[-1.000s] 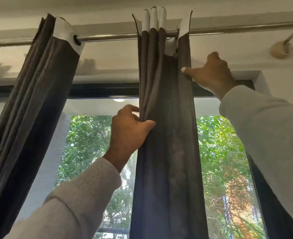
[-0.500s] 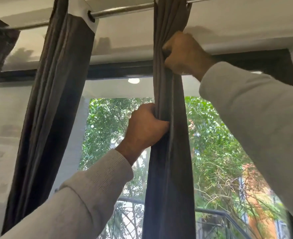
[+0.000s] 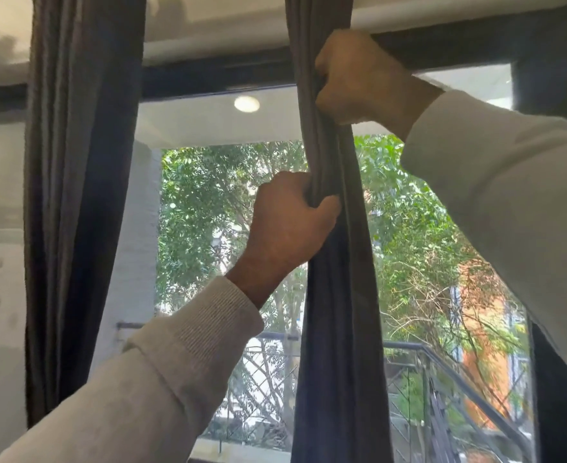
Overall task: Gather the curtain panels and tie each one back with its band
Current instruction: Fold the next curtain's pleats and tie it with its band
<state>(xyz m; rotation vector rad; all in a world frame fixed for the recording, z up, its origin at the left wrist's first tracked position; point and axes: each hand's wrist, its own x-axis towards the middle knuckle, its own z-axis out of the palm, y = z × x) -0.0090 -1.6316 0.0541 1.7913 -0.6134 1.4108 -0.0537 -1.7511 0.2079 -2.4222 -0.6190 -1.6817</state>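
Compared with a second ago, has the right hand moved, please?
Yes. The right hand has gone from flat on the middle curtain edge to gripping its bunched folds, lower against the black window frame.

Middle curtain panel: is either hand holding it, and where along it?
Both. The right hand grips the gathered middle curtain panel high up, level with the window frame's top; the left hand grips the same bunched folds lower down.

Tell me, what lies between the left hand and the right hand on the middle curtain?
Only a bunched stretch of the middle curtain panel between right hand and left hand; head view.
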